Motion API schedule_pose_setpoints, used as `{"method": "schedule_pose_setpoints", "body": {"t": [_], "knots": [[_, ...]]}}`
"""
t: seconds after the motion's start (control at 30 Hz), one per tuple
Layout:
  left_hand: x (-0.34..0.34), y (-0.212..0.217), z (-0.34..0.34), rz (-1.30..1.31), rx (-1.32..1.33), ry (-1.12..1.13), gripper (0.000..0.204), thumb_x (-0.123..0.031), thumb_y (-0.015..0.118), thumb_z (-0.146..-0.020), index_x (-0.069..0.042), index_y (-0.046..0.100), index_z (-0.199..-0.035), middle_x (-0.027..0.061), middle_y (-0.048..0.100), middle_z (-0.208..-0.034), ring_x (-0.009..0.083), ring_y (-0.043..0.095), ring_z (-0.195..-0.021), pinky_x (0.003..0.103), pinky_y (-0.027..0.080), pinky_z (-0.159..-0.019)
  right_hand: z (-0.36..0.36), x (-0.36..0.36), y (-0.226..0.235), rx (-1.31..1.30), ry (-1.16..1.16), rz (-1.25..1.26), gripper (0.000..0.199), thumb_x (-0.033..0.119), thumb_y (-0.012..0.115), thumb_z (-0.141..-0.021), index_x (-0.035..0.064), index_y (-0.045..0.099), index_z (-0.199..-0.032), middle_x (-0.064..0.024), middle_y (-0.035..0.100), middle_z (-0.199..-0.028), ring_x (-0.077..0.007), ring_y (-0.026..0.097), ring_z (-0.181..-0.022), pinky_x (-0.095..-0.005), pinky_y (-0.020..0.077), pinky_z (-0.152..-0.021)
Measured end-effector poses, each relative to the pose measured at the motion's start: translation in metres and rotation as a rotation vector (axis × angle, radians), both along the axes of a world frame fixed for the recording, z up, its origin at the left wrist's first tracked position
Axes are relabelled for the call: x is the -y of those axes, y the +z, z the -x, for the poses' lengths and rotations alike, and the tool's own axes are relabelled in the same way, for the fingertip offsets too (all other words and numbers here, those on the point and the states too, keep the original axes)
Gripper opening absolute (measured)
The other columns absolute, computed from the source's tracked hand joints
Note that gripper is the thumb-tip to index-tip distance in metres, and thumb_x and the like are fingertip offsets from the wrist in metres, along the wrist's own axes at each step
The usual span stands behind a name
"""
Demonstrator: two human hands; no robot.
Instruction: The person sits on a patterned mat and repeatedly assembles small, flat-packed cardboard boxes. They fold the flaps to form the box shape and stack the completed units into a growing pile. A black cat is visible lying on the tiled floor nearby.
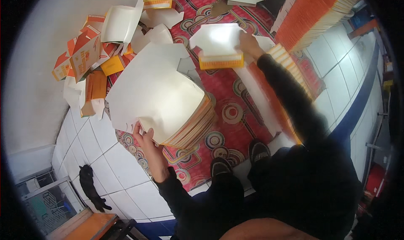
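A tall stack of flat cardboard box blanks (191,128) stands in front of me on the patterned mat, white insides up and printed edges orange and cream. My left hand (149,144) closes its thumb and fingers on the near-left corner flap of the top box blank (155,88). Farther off to the right, my right hand (249,45) grips the right side of a partly folded cardboard box (216,40). That box has a white inside and a raised yellow-orange near wall. Some of the right fingers are hidden at its edge.
Loose folded boxes (86,54) lie heaped against the wall at far left. Rows of stacked blanks (311,17) rise at far right, with another row (269,101) beneath my right arm. The red mat (231,113) covers white tiles. A black cat (89,185) lies at left.
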State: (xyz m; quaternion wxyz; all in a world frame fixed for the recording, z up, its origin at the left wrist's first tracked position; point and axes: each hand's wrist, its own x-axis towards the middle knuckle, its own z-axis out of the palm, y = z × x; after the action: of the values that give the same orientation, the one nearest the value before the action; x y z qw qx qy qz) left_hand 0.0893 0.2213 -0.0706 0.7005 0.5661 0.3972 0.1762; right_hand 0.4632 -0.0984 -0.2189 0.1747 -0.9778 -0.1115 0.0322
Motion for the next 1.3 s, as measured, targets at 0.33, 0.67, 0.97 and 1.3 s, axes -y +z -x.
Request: {"method": "schedule_pose_setpoints", "body": {"t": [0.33,0.67,0.97,1.3], "knots": [[-0.002,0.01,0.007,-0.094,-0.008,-0.11,0.063,-0.032,0.057,-0.09,-0.017,0.035,-0.147,0.01,0.046,-0.141,0.0273,0.048,-0.13,0.047,0.05,-0.093,-0.006,0.004,-0.035,0.051,-0.088,-0.301,0.039,0.033,0.053,-0.094,0.001,0.057,-0.114,-0.0262,0.065,-0.102,-0.0376,0.065,-0.094,-0.0494,0.051,-0.077],[0.048,0.039,0.008,-0.168,0.045,-0.273,0.057,-0.025,0.056,-0.091,-0.012,0.038,-0.144,0.01,0.044,-0.142,0.0223,0.046,-0.128,0.038,0.049,-0.096,0.132,0.043,0.268,-0.031,-0.203,-0.73,0.046,0.038,0.051,-0.096,0.0051,0.055,-0.128,-0.0124,0.059,-0.117,-0.024,0.056,-0.109,-0.036,0.042,-0.098],[0.058,0.005,0.03,-0.233,0.232,-0.317,0.056,-0.023,0.056,-0.097,-0.009,0.033,-0.147,0.0137,0.041,-0.145,0.0271,0.043,-0.133,0.039,0.042,-0.106,0.167,-0.061,0.208,0.052,0.482,-0.53,0.034,0.025,0.041,-0.101,-0.0011,0.037,-0.122,-0.0295,0.057,-0.108,-0.0468,0.061,-0.1,-0.0507,0.045,-0.091],[0.061,-0.014,0.035,-0.23,0.323,-0.268,0.06,-0.041,0.04,-0.108,-0.011,0.02,-0.155,0.0176,0.033,-0.151,0.028,0.037,-0.137,0.044,0.034,-0.112,0.201,-0.095,0.22,-0.103,0.331,-0.514,0.045,0.03,0.051,-0.097,-0.0051,0.048,-0.124,-0.0243,0.065,-0.104,-0.0405,0.066,-0.094,-0.0469,0.0481,-0.086]]}}
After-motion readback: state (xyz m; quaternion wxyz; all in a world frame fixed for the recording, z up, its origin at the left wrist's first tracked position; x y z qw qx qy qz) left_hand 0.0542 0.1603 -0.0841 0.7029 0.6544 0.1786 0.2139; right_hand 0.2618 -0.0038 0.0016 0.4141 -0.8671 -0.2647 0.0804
